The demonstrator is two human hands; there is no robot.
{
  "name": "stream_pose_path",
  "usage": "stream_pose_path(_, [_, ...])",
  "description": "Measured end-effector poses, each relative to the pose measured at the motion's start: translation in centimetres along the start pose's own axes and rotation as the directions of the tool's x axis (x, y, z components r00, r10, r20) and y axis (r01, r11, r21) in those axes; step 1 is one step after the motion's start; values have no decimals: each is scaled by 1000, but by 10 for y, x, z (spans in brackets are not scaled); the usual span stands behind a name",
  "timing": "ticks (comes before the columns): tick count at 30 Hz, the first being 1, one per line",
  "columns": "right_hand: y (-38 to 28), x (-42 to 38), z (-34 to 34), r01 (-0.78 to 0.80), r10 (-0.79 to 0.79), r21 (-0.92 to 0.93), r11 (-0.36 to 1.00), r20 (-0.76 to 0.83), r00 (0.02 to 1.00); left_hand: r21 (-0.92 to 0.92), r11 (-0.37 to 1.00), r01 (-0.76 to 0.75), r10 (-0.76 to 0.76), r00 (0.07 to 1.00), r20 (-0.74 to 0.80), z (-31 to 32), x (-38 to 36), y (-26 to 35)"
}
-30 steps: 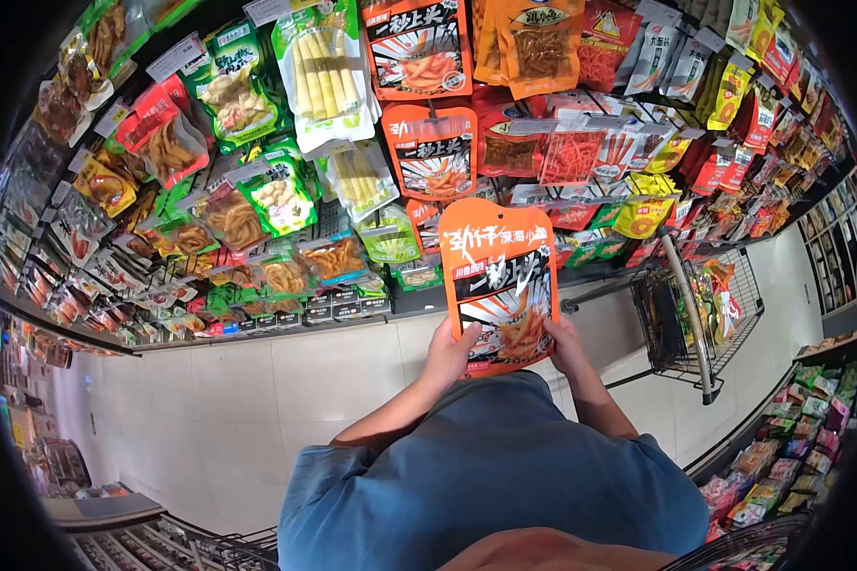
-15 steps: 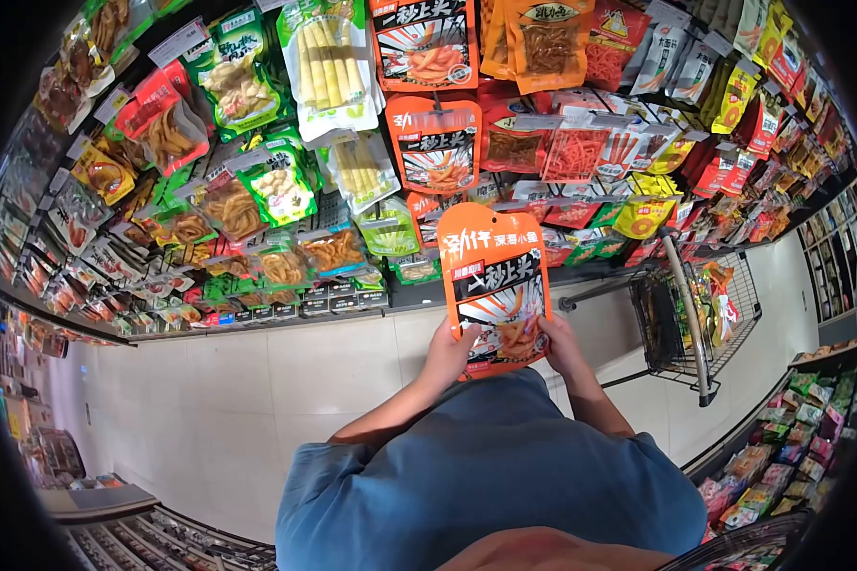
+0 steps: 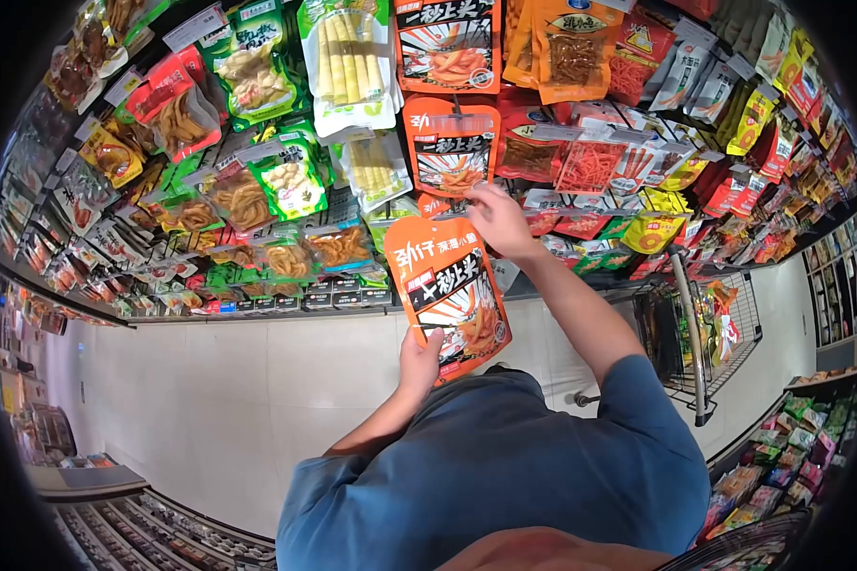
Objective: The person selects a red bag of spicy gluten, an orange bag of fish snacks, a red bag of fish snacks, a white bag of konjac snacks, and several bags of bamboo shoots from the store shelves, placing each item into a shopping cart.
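Note:
My left hand (image 3: 419,364) grips an orange snack pouch (image 3: 448,297) by its lower left edge, thumb across the front. The pouch tilts, its printed front with a picture of the food facing up. My right hand (image 3: 501,223) is raised to the rack, its fingers curled and pinched at the bottom right corner of a matching orange pouch (image 3: 450,152) that hangs there. Whether the fingertips wrap fully around that corner is hard to make out. Another pouch of the same design (image 3: 448,48) hangs above it.
Packaged snacks hang in rows across the rack, including green-and-white bags (image 3: 346,62) and an orange-brown bag (image 3: 573,48). A shopping cart (image 3: 695,333) holding goods stands at right on the pale tiled floor (image 3: 219,400). More shelves (image 3: 781,457) line the lower right.
My right hand has let go of the held pouch and moved up to the hanging one. The held pouch has shifted left and tilted, in my left hand alone.

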State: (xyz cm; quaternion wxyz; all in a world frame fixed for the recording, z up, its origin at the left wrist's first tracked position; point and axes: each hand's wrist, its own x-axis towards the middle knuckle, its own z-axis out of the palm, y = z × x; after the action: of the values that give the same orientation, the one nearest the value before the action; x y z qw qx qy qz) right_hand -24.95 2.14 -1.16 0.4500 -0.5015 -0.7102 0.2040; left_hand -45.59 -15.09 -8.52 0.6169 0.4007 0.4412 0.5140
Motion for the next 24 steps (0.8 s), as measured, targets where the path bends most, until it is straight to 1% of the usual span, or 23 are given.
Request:
stream_pose_path(1, [-7, 22, 13, 40, -37, -30, 999, 83, 996, 23, 1000, 17, -16, 1000, -25, -6, 1, -3])
stream_pose_path(2, [-12, 44, 27, 132, -117, -176, 975, 93, 989, 30, 999, 14, -12, 999, -49, -10, 1, -5])
stream_pose_path(3, [-18, 65, 40, 220, -194, -318, 922, 113, 975, 36, 999, 11, -9, 997, -72, -13, 2, -5])
stream_pose_path(4, [-31, 82, 45, 144, -80, -353, 924, 190, 978, 41, 999, 10, -6, 996, -94, -16, 1, -6])
stream_pose_path(6, [-39, 110, 62, 133, -23, -443, 887, 245, 969, 50, 999, -12, 18, 991, -132, -22, 0, -7])
stream_pose_path(9, [-24, 138, 89, 84, 21, -571, 816, 174, 984, 47, 999, -17, 25, 985, -171, -28, -1, -7])
stream_pose_path(12, [-2, 160, 101, 58, -86, -633, 772, -14, 996, 30, 999, -20, 25, 981, -194, -32, -2, -5])
stream_pose_path(13, [-26, 161, 87, -84, 139, -584, 807, 50, 989, 25, 999, -21, 25, 980, -199, -33, -2, -5])
stream_pose_path(16, [-22, 159, 82, -94, 177, -589, 803, 85, 981, 22, 999, -39, 43, 979, -200, -36, -1, -5])
stream_pose_path(17, [-5, 156, 90, 14, -30, -639, 769, -15, 999, 33, 999, -30, 36, 979, -202, -37, -1, -6])
stream_pose_path(20, [25, 153, 96, 104, -161, -620, 777, -36, 986, 60, 998, -20, 31, 979, -200, -41, 3, -10])
stream_pose_path(22, [36, 147, 96, 118, -182, -636, 763, -37, 983, 68, 997, -28, 41, 980, -193, -41, 7, -11])
stream_pose_path(24, [46, 139, 96, 123, -187, -633, 764, -34, 982, 22, 999, -34, 37, 983, -178, -39, 9, -8])
